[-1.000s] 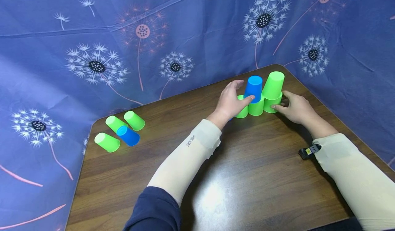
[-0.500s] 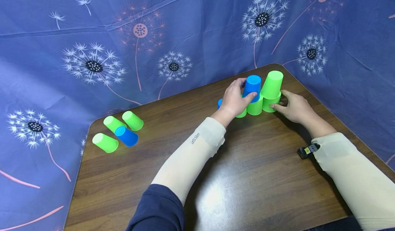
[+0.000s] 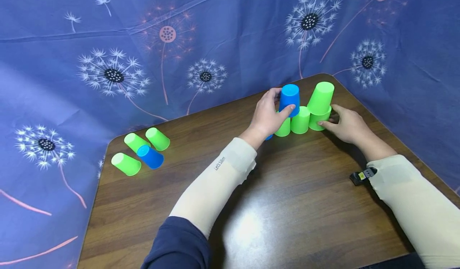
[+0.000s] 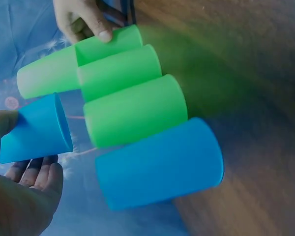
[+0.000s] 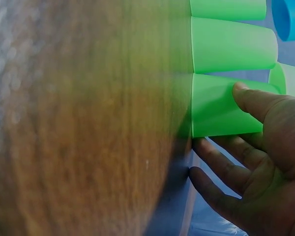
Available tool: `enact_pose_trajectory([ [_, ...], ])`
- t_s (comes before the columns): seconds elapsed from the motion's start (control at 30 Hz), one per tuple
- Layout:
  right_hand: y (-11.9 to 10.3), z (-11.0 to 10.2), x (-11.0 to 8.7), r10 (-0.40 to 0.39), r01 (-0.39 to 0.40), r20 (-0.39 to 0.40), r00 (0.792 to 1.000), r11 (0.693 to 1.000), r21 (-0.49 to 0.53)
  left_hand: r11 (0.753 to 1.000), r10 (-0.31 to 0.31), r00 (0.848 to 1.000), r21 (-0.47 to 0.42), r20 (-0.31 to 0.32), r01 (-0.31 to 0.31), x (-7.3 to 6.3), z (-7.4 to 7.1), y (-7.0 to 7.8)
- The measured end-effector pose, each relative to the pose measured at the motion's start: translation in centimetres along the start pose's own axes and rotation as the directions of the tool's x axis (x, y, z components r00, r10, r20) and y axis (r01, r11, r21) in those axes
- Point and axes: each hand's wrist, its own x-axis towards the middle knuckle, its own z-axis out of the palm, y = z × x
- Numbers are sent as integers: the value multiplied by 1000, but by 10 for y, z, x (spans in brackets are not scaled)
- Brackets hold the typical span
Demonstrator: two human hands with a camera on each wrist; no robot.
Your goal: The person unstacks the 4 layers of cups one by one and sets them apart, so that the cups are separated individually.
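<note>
My left hand (image 3: 266,118) holds an upside-down blue cup (image 3: 289,98) between thumb and fingers. In the left wrist view this blue cup (image 4: 39,132) hangs apart from the row beneath it. That row has three green cups, among them a middle one (image 3: 300,120), and a blue cup (image 4: 160,164) at the left end, mostly hidden by my hand in the head view. My right hand (image 3: 349,126) grips the row's rightmost green cup (image 5: 223,105), thumb on the near side and fingers behind. On that cup stands another upside-down green cup (image 3: 321,98).
At the left of the wooden table (image 3: 305,205) is a separate group: several green cups, one in front (image 3: 125,164), and a blue cup (image 3: 150,157). A patterned blue cloth (image 3: 237,45) hangs behind. A small black device (image 3: 362,176) sits at the right sleeve.
My left hand took hold of the upper blue cup and lifted it a little, up and left off the green cups. My right hand has stayed on its green cup.
</note>
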Motion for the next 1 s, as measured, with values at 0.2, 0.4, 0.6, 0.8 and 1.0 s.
enact_pose_trajectory([
  [0.2, -1, 2, 1, -11, 11, -1, 1000, 1000, 2, 998, 30, 999, -59, -33, -32, -12, -27, -9],
  [0.4, -1, 2, 1, -22, 22, -8, 1000, 1000, 1, 998, 24, 996, -55, -84, -29, -31, -60, -23],
  [0.6, 0, 3, 2, -42, 41, -37, 998, 999, -18, 1000, 22, 988, -7, -152, -23, -47, -96, -36],
  [0.8, 2, 4, 3, -53, 53, -36, 998, 999, -8, 999, 27, 975, 30, -221, -20, -80, -132, -58],
  [1.0, 2, 2, 3, -41, 41, -22, 999, 999, -13, 997, 21, 966, 83, -259, 1, -122, -167, -89],
])
